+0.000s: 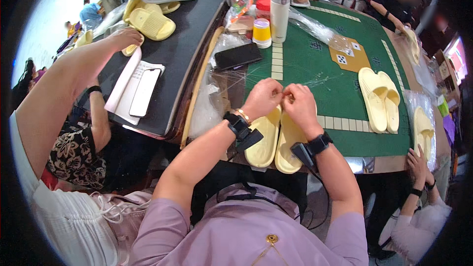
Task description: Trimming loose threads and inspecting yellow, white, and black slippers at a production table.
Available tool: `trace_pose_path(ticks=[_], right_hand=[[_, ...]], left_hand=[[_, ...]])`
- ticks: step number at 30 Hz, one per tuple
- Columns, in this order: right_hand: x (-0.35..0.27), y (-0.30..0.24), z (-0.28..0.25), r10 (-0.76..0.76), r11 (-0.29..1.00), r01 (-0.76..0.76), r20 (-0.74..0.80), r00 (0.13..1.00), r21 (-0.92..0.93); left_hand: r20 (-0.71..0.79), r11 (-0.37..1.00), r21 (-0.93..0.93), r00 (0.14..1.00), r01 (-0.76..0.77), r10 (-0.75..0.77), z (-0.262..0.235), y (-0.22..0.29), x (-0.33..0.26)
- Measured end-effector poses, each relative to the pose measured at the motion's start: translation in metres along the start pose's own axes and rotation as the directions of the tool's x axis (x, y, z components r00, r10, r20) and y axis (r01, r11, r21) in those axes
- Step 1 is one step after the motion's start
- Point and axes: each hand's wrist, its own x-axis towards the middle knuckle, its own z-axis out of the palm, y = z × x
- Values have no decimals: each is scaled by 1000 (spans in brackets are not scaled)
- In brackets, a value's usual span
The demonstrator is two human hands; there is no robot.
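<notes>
A pair of pale yellow slippers (pixel 289 153) lies side by side at the table's near edge, soles down, heels toward me. Over their far ends, my left hand (pixel 262 99) and my right hand (pixel 301 107) meet with fingertips pinched together. Whatever is between the fingers is too small to make out. Thin clear strands (pixel 322 80) lie scattered on the green mat just beyond my hands, with more to the left. My hands hide the fronts of the slippers. Black bands with small devices sit on both wrists.
Beyond my hands are a black phone (pixel 238 56), a yellow-and-white cup (pixel 261 33) and a white tumbler (pixel 280 16). Another slipper pair (pixel 377 99) lies right on the green mat (pixel 295 64). A co-worker's hand (pixel 125 38) touches slippers on the dark left table (pixel 182 44); others work around.
</notes>
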Motion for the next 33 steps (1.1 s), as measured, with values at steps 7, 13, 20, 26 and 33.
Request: trace_pose_path(ticks=[7,13,20,26,33], right_hand=[[-1,-8,-3,42,997,-41,6,999,-68],[-7,5,-4,183,981,-187,-68,981,-46],[-7,6,-33,360,894,-263,-232,904,364],[-49,-45,-57,339,882,-319,4,941,346],[-75,-68,-41,344,939,-302,421,839,-167]], left_hand=[[-47,997,-31,997,-64,62,3,7,1],[-142,994,-108,989,14,-30,-6,1,-6],[-249,921,-292,909,259,-335,-18,-5,-5],[-259,849,-420,854,321,-451,-25,-35,-16],[-203,799,-507,857,322,-474,-19,-33,-36]])
